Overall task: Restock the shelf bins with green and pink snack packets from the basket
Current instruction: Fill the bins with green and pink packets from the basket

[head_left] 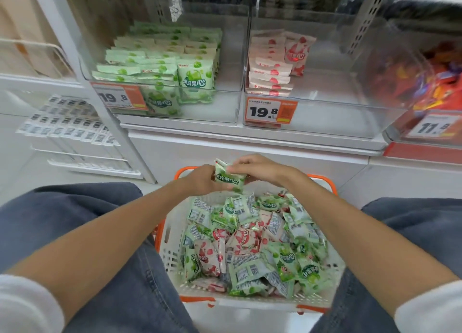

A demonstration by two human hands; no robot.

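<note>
Head: left hand, right hand fingers pinch green packet, long axis upper-left to lower-right

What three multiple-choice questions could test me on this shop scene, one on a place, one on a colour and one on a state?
1. Where is the basket?
A) on the shelf
B) hanging on a wire rack
C) between the person's legs, below the shelf

2. What colour are the packets in the left bin?
A) green
B) blue
C) black

3. What are the left hand and right hand doing?
A) both hang empty
B) both hold a green packet
C) both press on a price tag

Answers:
1 C: the legs in jeans flank it in front of the shelf.
2 A: rows of green packets fill that bin.
3 B: fingers of both hands curl on the packet above the basket.
</note>
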